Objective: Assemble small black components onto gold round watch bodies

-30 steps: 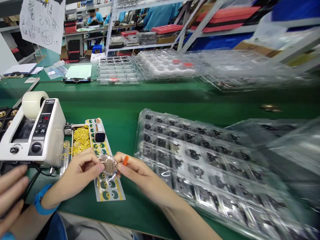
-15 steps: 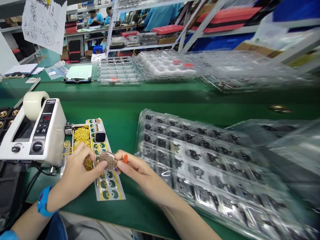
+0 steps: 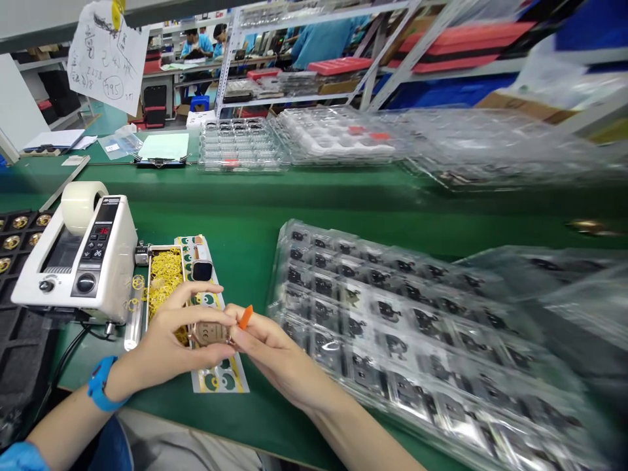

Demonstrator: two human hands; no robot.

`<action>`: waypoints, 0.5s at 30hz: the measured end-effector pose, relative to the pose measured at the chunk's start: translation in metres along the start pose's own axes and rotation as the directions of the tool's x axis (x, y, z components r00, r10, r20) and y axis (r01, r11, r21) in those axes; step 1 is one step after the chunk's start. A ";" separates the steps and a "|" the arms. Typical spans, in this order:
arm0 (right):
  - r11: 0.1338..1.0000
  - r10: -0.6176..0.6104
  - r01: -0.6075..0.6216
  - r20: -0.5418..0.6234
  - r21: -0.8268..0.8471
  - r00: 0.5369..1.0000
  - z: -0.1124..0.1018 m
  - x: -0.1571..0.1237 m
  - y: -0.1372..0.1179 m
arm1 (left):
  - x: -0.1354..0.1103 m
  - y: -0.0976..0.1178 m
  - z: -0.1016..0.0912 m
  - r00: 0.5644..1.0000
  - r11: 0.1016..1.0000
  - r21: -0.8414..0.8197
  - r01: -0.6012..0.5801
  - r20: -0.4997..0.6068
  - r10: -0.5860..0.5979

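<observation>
A round, shiny watch case point(image 3: 209, 333) with small print on its back is held between my two hands above the sticker sheet point(image 3: 220, 379). My left hand point(image 3: 167, 333) curves round it, the thumb along its lower edge and fingers across the top. My right hand point(image 3: 269, 343) pinches its right edge. A pointed orange piece point(image 3: 246, 317) sticks up from the right fingers; its lower end is hidden. Beyond my left hand lies a narrow tray of yellow rings point(image 3: 165, 271). A small device with a dark square face point(image 3: 202, 270) rests on the sheet.
A white tape dispenser point(image 3: 105, 261) stands at the left, beside a black tray with gold rings point(image 3: 19, 222). Clear blister trays with dark parts point(image 3: 377, 314) cover the right side. More clear trays point(image 3: 240, 144) lie on the back ledge. People in blue work in the background.
My left fingers have shifted from the case's left edge to reach over its top, with the thumb moved right along its lower edge. The view has turned slightly left.
</observation>
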State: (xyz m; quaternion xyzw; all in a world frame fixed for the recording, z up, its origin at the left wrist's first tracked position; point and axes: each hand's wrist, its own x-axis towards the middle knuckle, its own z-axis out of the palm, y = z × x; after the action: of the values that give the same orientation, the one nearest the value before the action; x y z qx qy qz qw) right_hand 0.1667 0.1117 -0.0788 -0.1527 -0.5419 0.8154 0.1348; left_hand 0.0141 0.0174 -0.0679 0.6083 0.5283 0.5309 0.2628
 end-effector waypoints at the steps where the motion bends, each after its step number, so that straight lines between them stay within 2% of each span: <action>1: 1.000 0.012 -0.013 0.009 0.025 1.000 0.001 0.000 0.001 | 0.000 0.000 0.001 1.000 1.000 -0.010 0.004 0.006 -0.004; 6: 0.990 0.080 -0.082 0.020 0.118 0.997 0.008 0.001 0.009 | -0.001 0.002 0.000 0.997 0.996 -0.074 0.039 0.068 -0.034; 11: 0.974 0.110 -0.108 0.002 0.200 0.994 0.018 0.002 0.019 | -0.005 0.004 -0.002 0.983 0.959 -0.258 0.119 0.163 -0.079; 13: 0.977 0.097 -0.090 -0.025 0.193 0.995 0.011 -0.003 0.017 | -0.014 0.004 -0.003 0.983 0.957 -0.250 0.148 0.144 -0.115; 15: 0.992 0.061 -0.049 -0.108 0.113 0.992 -0.014 -0.005 0.008 | -0.031 0.006 -0.008 0.986 0.976 -0.140 0.166 0.047 -0.161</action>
State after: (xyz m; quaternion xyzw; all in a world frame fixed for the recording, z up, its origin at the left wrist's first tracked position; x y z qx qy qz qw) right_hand 0.1760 0.1180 -0.0911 -0.2053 -0.4835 0.8375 0.1504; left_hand 0.0128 -0.0144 -0.0719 0.5516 0.5323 0.5333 0.3577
